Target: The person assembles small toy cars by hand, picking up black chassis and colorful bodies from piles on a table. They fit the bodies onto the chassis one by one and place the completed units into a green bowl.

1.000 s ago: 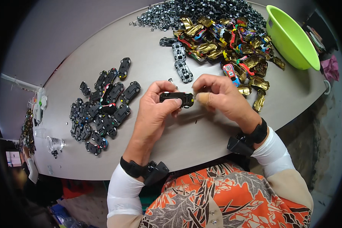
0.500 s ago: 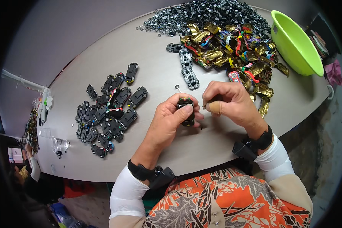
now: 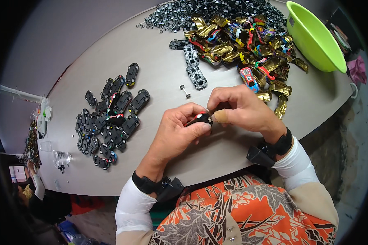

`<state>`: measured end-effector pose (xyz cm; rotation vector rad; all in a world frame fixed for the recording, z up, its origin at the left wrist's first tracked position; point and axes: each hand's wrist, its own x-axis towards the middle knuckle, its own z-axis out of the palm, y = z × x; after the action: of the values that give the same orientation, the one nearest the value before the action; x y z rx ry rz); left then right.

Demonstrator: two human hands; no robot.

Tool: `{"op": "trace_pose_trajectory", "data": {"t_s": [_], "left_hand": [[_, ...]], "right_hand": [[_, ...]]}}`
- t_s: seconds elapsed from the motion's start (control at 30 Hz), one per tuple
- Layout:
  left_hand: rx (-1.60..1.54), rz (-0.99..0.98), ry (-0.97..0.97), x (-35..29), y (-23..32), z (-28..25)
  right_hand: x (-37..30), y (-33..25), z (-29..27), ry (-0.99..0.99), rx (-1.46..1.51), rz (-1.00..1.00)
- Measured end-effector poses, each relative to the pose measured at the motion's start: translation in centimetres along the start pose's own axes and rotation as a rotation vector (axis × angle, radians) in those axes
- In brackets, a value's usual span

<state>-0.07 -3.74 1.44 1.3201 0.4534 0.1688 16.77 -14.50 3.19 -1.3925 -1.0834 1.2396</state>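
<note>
My left hand point(image 3: 183, 128) is closed round a small black and red toy car point(image 3: 199, 117), tipped so that one side faces up. At the car's right end, my right hand point(image 3: 237, 110) pinches with thumb and forefinger. A tiny shiny bit shows there, but what the fingers hold is mostly hidden. A tan bandage point(image 3: 223, 116) wraps the right thumb. Just beyond my hands, a wheel axle point(image 3: 185, 92) with a wheel at each end lies on the table. Two silver-grey car chassis point(image 3: 196, 77) lie past it, end to end.
Several black-bottomed toy cars point(image 3: 110, 118) lie grouped at the left. Gold and coloured car shells point(image 3: 249, 49) are heaped at the far right, before a pile of wheel axles point(image 3: 216, 10). A green basin point(image 3: 315, 36) stands tilted there. Clear cups point(image 3: 62, 157) and another person's arm point(image 3: 37, 183) are far left.
The toy car has been turned from underside showing to lying on its side. My right hand has moved left, and its fingertips now meet the car's end. The whole view has shifted slightly.
</note>
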Motion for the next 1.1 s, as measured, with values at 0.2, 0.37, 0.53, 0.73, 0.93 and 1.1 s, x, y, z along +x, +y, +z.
{"op": "trace_pose_trajectory", "data": {"t_s": [0.2,0.37,0.53,0.73,0.93,1.1], "left_hand": [[0.216,0.054,0.052,-0.4,0.2,0.4],[0.637,0.017,0.096,-0.6,0.8,0.0],[1.131,0.291,0.341,-0.8,2.5,-3.5],[1.577,0.412,0.545,1.3,3.9,-5.3],[1.495,0.56,0.158,7.3,3.2,-1.8],[1.612,0.368,0.129,7.7,3.2,-1.5]], "right_hand": [[0.1,1.4,1.5,0.087,-0.127,-0.144],[0.7,2.1,1.8,0.058,-0.404,-0.214],[0.5,1.5,0.0,0.22,-0.512,-0.322],[-0.8,0.5,-4.3,0.871,-1.051,-0.211],[-0.4,0.5,-3.6,0.802,-1.195,-0.084],[-0.3,1.1,-3.3,0.751,-1.205,-0.197]]}}
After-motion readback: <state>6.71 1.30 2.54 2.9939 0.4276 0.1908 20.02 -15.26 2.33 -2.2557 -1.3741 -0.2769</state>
